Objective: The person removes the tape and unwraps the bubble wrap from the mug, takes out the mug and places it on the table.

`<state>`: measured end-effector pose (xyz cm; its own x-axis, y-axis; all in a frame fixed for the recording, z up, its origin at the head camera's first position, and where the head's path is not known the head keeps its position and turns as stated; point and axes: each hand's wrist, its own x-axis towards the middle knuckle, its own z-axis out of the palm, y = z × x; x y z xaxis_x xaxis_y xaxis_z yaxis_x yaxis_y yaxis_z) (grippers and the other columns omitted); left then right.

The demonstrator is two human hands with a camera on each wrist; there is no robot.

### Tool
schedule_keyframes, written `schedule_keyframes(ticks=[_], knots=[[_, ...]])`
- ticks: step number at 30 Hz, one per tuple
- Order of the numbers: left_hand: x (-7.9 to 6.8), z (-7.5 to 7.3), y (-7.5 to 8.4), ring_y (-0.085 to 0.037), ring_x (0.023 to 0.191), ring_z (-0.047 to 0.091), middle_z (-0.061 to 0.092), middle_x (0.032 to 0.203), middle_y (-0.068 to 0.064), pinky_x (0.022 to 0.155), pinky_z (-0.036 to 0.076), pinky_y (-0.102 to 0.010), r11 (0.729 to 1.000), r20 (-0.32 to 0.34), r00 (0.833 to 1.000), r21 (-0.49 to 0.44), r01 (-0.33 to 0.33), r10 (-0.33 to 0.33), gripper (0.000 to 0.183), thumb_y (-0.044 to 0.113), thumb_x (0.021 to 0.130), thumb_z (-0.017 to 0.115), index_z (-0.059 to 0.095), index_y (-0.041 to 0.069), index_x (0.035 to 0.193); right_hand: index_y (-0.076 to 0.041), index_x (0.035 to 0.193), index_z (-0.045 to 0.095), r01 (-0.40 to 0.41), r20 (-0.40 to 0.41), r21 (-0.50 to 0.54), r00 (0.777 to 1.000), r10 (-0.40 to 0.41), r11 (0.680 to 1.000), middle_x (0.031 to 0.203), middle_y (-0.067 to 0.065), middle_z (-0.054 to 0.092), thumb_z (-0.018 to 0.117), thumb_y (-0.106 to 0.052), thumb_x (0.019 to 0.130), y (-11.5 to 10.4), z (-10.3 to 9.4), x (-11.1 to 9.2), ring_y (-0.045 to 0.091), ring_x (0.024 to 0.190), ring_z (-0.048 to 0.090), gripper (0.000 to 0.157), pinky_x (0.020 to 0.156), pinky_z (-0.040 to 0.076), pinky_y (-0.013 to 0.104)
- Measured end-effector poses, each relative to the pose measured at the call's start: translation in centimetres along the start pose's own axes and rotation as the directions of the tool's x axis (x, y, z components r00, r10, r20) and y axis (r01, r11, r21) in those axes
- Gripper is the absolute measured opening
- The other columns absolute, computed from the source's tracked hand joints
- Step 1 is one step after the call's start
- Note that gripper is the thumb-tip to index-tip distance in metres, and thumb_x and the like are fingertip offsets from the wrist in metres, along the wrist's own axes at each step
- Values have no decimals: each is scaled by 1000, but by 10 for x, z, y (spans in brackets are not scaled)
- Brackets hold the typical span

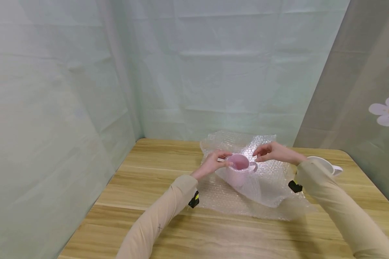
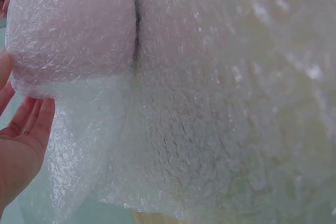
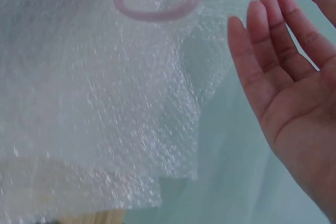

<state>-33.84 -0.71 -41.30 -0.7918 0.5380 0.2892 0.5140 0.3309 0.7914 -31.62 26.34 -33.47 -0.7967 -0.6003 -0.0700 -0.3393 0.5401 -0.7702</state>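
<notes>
A pink mug (image 1: 240, 162) stands on a sheet of bubble wrap (image 1: 214, 196), with its handle (image 3: 157, 13) toward the right. Part of the wrap is folded over the mug's left and front side, and the pink shows through it in the left wrist view. My left hand (image 1: 213, 163) grips the mug's rim and the wrap there between thumb and fingers. To the right of the handle, my right hand (image 1: 273, 152) hovers with relaxed, slightly bent fingers and touches nothing. In the right wrist view its palm and fingers (image 3: 289, 45) are bare.
A white mug (image 1: 322, 163) stands on the wooden table (image 1: 142, 169) at the right, partly behind my right sleeve (image 1: 330, 201). Pale cloth (image 1: 220, 72) hangs behind the table and along both sides.
</notes>
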Motion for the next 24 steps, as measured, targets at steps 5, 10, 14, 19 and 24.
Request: schedule_keyframes(ticks=[5, 10, 14, 19, 24], knots=[[0, 0, 0, -20, 97, 54, 57, 111, -9, 76, 46, -23, 1000, -2, 1000, 3, -10, 10, 41, 17, 82, 68, 57, 3, 119, 2, 106, 61, 44, -90, -26, 995, -46, 999, 90, 8, 62, 69, -17, 81, 5, 8, 10, 22, 85, 57, 32, 74, 48, 33], [-1, 0, 1, -22, 98, 54, 58, 110, -9, 78, 46, -25, 999, -4, 1000, -14, -28, 28, 40, 16, 82, 68, 58, 2, 118, 2, 111, 59, 101, -137, 12, 986, -98, 995, 101, 13, 61, 71, -12, 79, 16, 18, 16, 30, 95, 55, 37, 77, 48, 33], [-1, 0, 2, -23, 98, 54, 58, 110, -10, 79, 46, -27, 999, -8, 999, -27, -34, 33, 39, 15, 82, 68, 58, 1, 117, 5, 118, 54, 120, -131, 56, 985, -112, 991, 111, 20, 57, 70, -10, 80, 24, 26, 18, 38, 103, 50, 44, 78, 48, 36], [-2, -1, 3, -21, 98, 54, 58, 109, -9, 78, 45, -26, 999, -7, 1000, -25, -30, 30, 38, 14, 82, 68, 59, 2, 116, 9, 122, 48, 133, -115, 138, 986, -117, 982, 118, 25, 51, 65, -1, 82, 29, 33, 19, 41, 107, 47, 45, 75, 49, 45], [-2, -2, 3, -20, 98, 54, 58, 109, -8, 78, 45, -25, 999, -6, 1000, -17, -31, 31, 37, 15, 82, 68, 59, 2, 116, 11, 128, 40, 146, -87, 188, 987, -131, 971, 125, 28, 44, 59, 6, 84, 31, 38, 23, 42, 112, 43, 48, 73, 47, 53]])
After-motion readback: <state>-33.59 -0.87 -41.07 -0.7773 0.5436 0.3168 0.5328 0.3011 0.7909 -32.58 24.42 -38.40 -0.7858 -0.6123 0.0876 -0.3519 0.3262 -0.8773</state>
